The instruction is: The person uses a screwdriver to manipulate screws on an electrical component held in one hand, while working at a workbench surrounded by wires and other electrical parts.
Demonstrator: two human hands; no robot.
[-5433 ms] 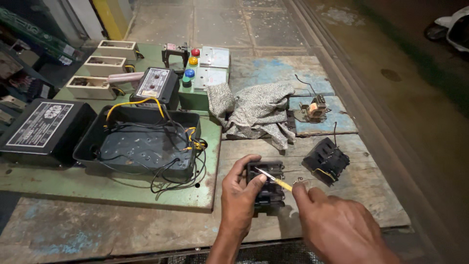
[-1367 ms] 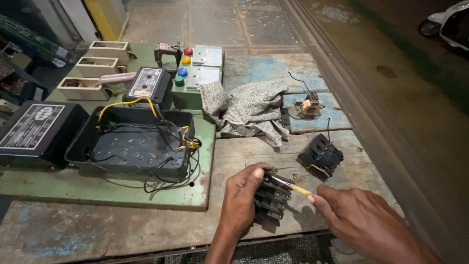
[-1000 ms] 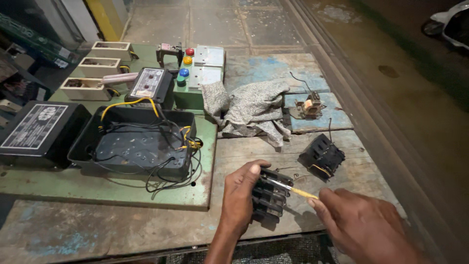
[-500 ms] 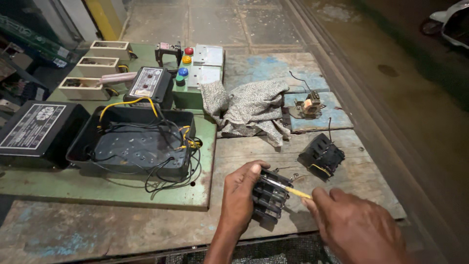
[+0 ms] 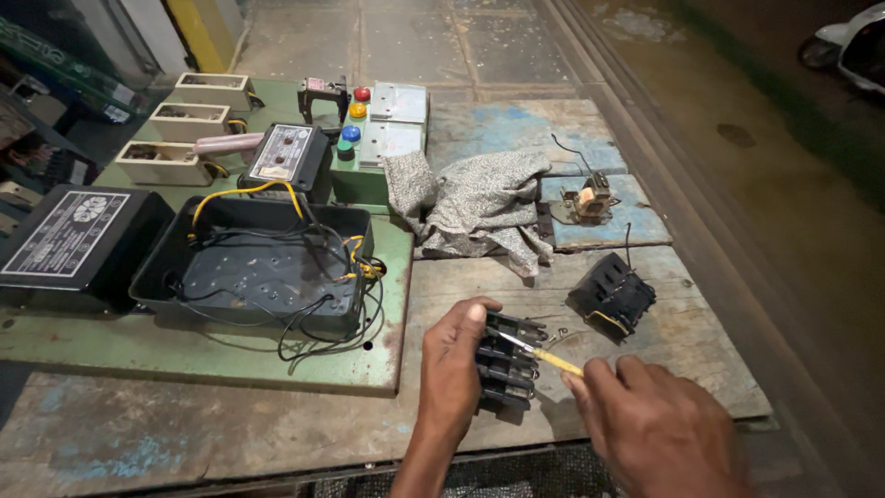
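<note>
The big wooden table (image 5: 664, 360) carries an open black box (image 5: 258, 272) full of wires and a grey rag (image 5: 484, 198). Near the front edge, the left hand (image 5: 452, 369) grips a black block (image 5: 505, 361) to keep it steady. The right hand (image 5: 659, 424) pinches a yellow screwdriver (image 5: 544, 353), tip on the block. Nothing blocks them

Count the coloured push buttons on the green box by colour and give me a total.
Red button: 1
Yellow button: 1
Blue button: 1
Green button: 1
Total: 4, in a column on the green box.
</note>
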